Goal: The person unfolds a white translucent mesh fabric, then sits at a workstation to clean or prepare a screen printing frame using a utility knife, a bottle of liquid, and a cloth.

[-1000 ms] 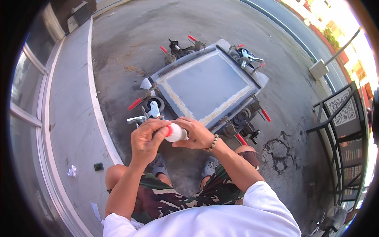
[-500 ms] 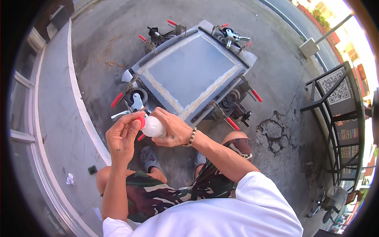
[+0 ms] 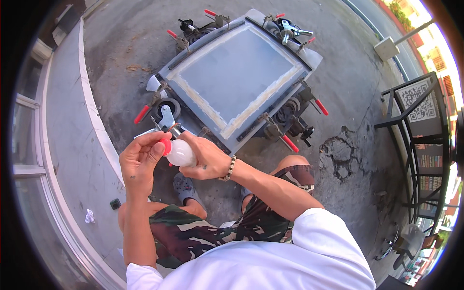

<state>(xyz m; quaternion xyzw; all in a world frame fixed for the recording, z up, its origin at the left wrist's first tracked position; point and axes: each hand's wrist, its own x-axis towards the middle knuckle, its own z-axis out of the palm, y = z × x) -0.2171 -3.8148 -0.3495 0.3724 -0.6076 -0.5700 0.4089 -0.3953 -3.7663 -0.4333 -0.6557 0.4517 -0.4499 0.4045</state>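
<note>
A white plastic bottle (image 3: 183, 154) lies tilted in my right hand (image 3: 205, 155), whose fingers wrap round its body. My left hand (image 3: 138, 162) pinches the bottle's red cap (image 3: 166, 146) between thumb and fingers. The cap sits against the bottle's neck; whether it is still threaded on I cannot tell. Just beyond both hands a grey panel (image 3: 237, 72) with a pale, rough-edged border lies on a dark frame. Several red-handled toggle clamps (image 3: 289, 142) sit round its edges.
Caster wheels (image 3: 166, 110) stand at the frame's corners, the nearest one just beyond my left hand. Cracked concrete (image 3: 340, 152) lies to the right, before a black metal stand (image 3: 411, 111). A raised ledge (image 3: 92, 121) runs along the left, with crumpled paper (image 3: 89, 216) on it.
The panel and clamps have shifted slightly right in the picture, while my hands and the bottle have moved a little left. Both hands keep their hold on the cap and bottle.
</note>
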